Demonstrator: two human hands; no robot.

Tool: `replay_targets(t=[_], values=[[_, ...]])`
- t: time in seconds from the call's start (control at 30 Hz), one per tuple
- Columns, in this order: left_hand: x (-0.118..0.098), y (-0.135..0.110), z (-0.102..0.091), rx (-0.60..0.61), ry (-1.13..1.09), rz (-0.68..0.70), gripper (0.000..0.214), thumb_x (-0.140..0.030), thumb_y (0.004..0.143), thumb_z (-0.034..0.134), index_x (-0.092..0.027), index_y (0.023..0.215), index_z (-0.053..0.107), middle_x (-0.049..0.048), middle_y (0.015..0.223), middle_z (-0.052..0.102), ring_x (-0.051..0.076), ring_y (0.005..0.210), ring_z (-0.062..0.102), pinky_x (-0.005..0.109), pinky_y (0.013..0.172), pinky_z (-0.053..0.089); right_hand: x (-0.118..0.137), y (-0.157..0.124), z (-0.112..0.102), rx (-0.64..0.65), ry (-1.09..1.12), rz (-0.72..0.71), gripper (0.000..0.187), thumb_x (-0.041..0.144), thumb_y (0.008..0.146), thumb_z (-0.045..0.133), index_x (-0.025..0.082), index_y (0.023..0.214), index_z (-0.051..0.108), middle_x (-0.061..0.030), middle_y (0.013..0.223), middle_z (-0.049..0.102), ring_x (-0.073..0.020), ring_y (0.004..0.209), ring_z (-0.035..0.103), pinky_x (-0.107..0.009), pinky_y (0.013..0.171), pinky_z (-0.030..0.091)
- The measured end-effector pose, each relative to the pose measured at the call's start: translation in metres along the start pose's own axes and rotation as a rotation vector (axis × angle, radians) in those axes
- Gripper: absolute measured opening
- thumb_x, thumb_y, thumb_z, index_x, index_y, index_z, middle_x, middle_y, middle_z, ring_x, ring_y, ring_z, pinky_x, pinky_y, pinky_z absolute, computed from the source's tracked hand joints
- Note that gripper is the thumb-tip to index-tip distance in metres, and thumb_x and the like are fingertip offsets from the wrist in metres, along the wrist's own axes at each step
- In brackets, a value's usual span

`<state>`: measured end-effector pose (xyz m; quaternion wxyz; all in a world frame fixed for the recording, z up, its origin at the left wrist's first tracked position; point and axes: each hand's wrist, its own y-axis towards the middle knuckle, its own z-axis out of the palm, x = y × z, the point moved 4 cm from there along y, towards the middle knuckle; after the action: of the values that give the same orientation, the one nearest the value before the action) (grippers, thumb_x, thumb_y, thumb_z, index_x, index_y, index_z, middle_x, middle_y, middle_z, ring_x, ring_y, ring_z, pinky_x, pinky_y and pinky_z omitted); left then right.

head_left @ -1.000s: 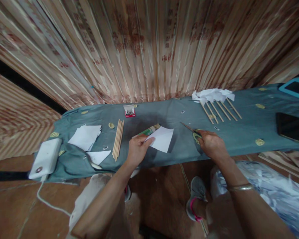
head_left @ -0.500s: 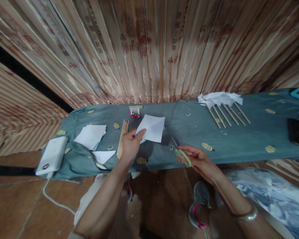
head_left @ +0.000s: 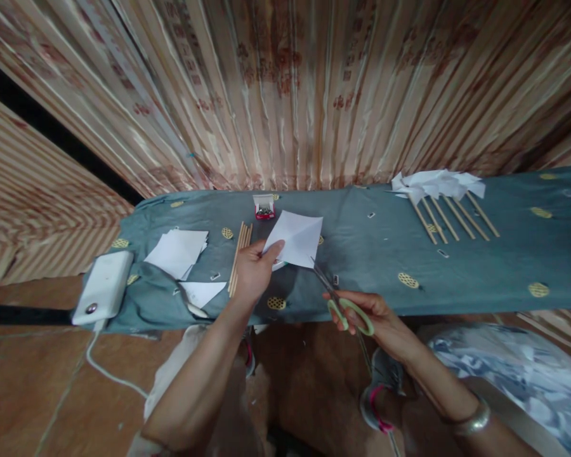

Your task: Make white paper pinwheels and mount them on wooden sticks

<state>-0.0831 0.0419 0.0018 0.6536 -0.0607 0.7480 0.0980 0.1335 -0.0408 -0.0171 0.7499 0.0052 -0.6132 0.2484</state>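
Note:
My left hand (head_left: 257,266) pinches a square sheet of white paper (head_left: 297,236) by its left corner, thumb on top, above the cloth-covered table. Faint crease lines show on the sheet. In my right hand (head_left: 361,314) is a pair of scissors (head_left: 349,314) with pale green handles, my fingers in and around the loops. Their blade tips reach the paper's lower right corner. Part of a round white and green object (head_left: 279,264) shows below the sheet, mostly hidden by it.
Several wooden sticks (head_left: 240,257) lie left of my left hand, beside stacked paper squares (head_left: 177,252) and a paper triangle (head_left: 203,293). Behind stands an open red box (head_left: 264,208) of small metal pieces. Finished-looking paper pinwheels on sticks (head_left: 450,206) lie right. A white power bank (head_left: 103,289) sits far left.
The scissors have moved up and left, and their tips now meet the paper's lower right corner. Their handles have spread apart. My left hand still holds the sheet.

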Motion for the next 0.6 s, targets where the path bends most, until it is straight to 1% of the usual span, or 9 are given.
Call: replay_targets(t=[0.17,0.37,0.47,0.6], values=[[-0.002,-0.003,0.006,0.027,0.031,-0.006,0.032,-0.041,0.069,0.068,-0.015,0.053,0.059,-0.0026,0.051,0.051,0.011,0.052,0.045,0.023,0.05,0.035,-0.002,0.002,-0.001,-0.021,-0.016,-0.011,0.045,0.052,0.066,0.077,0.021,0.099,0.075,-0.0018,0.068,0.063,-0.0108,0.058,0.053,-0.022,0.047,0.039],[-0.007,-0.006,0.01,0.059,0.087,0.0,0.034,-0.042,0.071,0.066,-0.016,0.052,0.055,-0.0027,0.051,0.049,0.011,0.053,0.043,0.023,0.051,0.033,-0.003,0.002,-0.004,-0.035,-0.035,-0.003,0.048,0.054,0.067,0.076,0.023,0.103,0.074,-0.0001,0.065,0.061,-0.0096,0.055,0.049,-0.022,0.047,0.038],[-0.009,-0.007,0.012,0.067,0.084,0.001,0.032,-0.041,0.072,0.065,-0.016,0.054,0.057,-0.0026,0.052,0.05,0.011,0.053,0.044,0.023,0.051,0.033,-0.002,0.002,-0.004,-0.036,-0.045,-0.011,0.047,0.054,0.067,0.076,0.023,0.103,0.074,0.0002,0.064,0.06,-0.0089,0.053,0.048,-0.022,0.048,0.038],[-0.01,-0.007,0.015,0.084,0.075,0.003,0.031,-0.042,0.071,0.064,-0.016,0.054,0.058,-0.0031,0.051,0.05,0.011,0.052,0.043,0.023,0.05,0.033,-0.001,0.001,-0.005,-0.045,-0.043,-0.016,0.049,0.054,0.067,0.076,0.021,0.103,0.074,-0.0004,0.065,0.06,-0.0089,0.054,0.048,-0.022,0.048,0.038]])
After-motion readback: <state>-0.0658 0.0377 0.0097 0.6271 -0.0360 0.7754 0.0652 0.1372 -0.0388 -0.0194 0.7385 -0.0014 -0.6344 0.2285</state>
